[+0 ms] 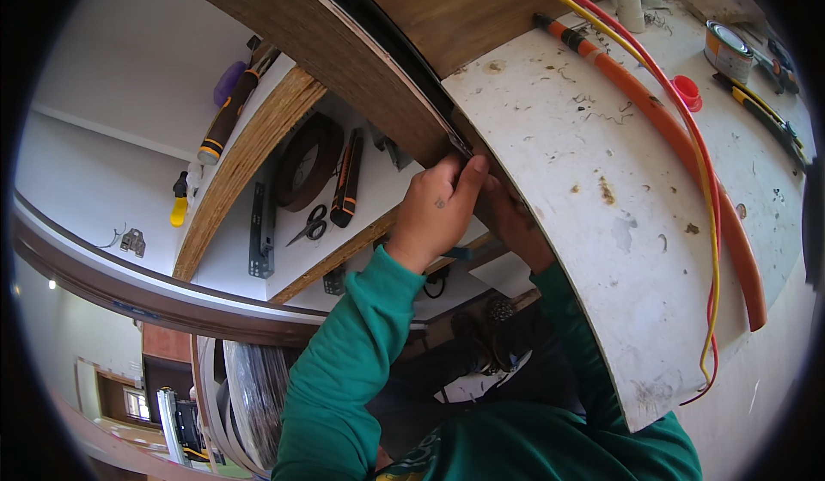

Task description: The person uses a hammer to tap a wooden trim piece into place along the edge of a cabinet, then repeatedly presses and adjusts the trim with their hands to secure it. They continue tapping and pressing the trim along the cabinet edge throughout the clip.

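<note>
My left hand (436, 212) is raised to the edge of a brown wood-grain panel (344, 51), where a thin dark strip (391, 38) runs along it. Its thumb and fingers pinch the end of that strip beside the corner of a white board (593, 163). My right hand (516, 223) is just to the right, tucked under the white board's edge and touching the same spot. Its fingers are mostly hidden. Both arms wear green sleeves.
On the white board lie an orange hose (679, 137), red and yellow wires (710, 223), a tin can (727, 49), a red cap (687, 91) and a white bottle (630, 4). To the left lie scissors (309, 225), a black-orange tool (346, 180), a brown roll (306, 161) and a screwdriver (229, 107).
</note>
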A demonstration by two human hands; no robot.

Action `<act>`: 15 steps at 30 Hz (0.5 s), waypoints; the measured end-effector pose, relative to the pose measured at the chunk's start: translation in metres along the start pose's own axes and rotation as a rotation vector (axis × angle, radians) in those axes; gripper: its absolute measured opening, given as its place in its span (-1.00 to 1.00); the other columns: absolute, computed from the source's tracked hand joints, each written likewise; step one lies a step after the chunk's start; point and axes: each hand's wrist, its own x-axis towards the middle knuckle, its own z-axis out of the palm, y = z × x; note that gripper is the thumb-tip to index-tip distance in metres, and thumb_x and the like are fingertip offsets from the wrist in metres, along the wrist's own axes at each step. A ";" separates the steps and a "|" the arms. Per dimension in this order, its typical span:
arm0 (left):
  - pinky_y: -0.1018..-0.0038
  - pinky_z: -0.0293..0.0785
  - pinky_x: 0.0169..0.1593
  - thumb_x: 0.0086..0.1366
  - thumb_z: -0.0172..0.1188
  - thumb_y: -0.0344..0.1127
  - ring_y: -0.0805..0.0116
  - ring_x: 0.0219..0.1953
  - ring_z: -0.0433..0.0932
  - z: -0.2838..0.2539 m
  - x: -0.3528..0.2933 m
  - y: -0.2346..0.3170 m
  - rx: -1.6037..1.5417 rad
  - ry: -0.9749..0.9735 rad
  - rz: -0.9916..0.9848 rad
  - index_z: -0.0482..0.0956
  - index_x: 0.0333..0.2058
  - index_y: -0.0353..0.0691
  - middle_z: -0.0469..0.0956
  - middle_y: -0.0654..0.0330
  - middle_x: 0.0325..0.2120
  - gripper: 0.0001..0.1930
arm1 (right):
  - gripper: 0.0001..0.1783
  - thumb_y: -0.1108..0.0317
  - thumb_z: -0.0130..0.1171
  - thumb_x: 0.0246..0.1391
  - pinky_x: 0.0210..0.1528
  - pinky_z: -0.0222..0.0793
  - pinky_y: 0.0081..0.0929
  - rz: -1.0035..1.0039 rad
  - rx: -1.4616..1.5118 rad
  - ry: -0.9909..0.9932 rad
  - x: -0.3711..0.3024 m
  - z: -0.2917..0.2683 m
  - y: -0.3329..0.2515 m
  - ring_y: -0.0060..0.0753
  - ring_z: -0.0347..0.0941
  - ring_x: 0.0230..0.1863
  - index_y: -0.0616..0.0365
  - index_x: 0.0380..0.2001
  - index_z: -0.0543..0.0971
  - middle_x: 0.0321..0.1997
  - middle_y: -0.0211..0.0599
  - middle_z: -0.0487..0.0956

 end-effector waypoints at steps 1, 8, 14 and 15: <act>0.20 0.58 -0.18 0.54 -0.01 0.18 -0.09 -0.26 0.72 0.000 0.001 -0.003 -0.013 -0.007 -0.032 0.65 -0.31 -0.34 0.73 -0.02 -0.39 -0.39 | -0.73 0.30 0.28 0.31 -0.01 0.55 -0.31 -0.027 0.048 0.036 0.001 0.005 0.000 -0.24 0.68 -0.10 0.13 0.02 0.70 -0.12 -0.22 0.74; 0.22 0.56 -0.21 0.56 -0.03 0.17 -0.08 -0.31 0.70 0.008 0.001 -0.010 -0.095 0.023 -0.063 0.67 -0.31 -0.34 0.69 -0.08 -0.43 -0.39 | -0.73 0.29 0.29 0.31 -0.03 0.55 -0.38 -0.055 0.029 0.039 0.004 0.005 0.000 -0.31 0.68 -0.09 0.17 0.00 0.71 -0.11 -0.18 0.74; 0.18 0.55 -0.29 0.55 0.03 0.03 -0.11 -0.38 0.67 0.000 0.005 0.003 0.057 0.105 -0.022 0.63 -0.38 -0.33 0.69 -0.06 -0.45 -0.49 | -0.73 0.32 0.28 0.32 -0.04 0.56 -0.40 0.138 0.055 -0.050 0.005 0.011 0.000 -0.37 0.68 -0.10 0.17 0.02 0.71 -0.10 -0.18 0.74; 0.17 0.54 -0.31 0.54 0.05 0.00 -0.11 -0.39 0.66 -0.002 0.005 0.006 0.116 0.132 0.021 0.62 -0.40 -0.32 0.69 -0.05 -0.46 -0.51 | -0.73 0.32 0.27 0.32 -0.04 0.56 -0.40 0.128 0.062 -0.037 0.005 0.013 0.001 -0.37 0.68 -0.09 0.17 0.02 0.71 -0.10 -0.18 0.74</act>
